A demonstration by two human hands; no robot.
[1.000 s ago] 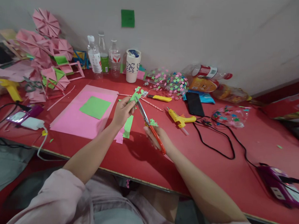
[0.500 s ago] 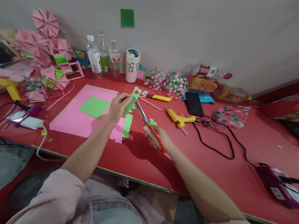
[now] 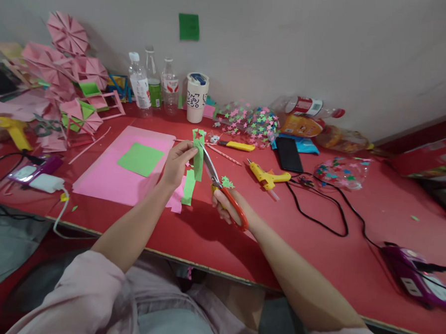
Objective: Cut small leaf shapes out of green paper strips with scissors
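My left hand (image 3: 177, 162) pinches a green paper strip (image 3: 198, 160) that hangs upright above the table, its top edge notched. In my right hand (image 3: 226, 204) is a pair of scissors (image 3: 237, 207) with red and yellow handles, fingers wrapped through the loops. The blades point up and left, with the tips at the strip's right side. Below the strip lie another green strip (image 3: 188, 187) and a pink paper piece (image 3: 175, 199) with a cut edge. Small green cut bits (image 3: 226, 182) form a pile just beyond my right hand.
Pink sheets (image 3: 106, 181) with a green square (image 3: 140, 158) lie left. A yellow glue gun (image 3: 269, 176), its cord, a phone (image 3: 290, 154) and a yellow cutter (image 3: 239, 146) lie right. Bottles, a cup (image 3: 197, 98) and bags of paper stars (image 3: 262, 126) line the wall.
My left hand has turned the green strip more upright, so its face shows more. The scissors have rotated a little in my right hand, showing the red loop wider.
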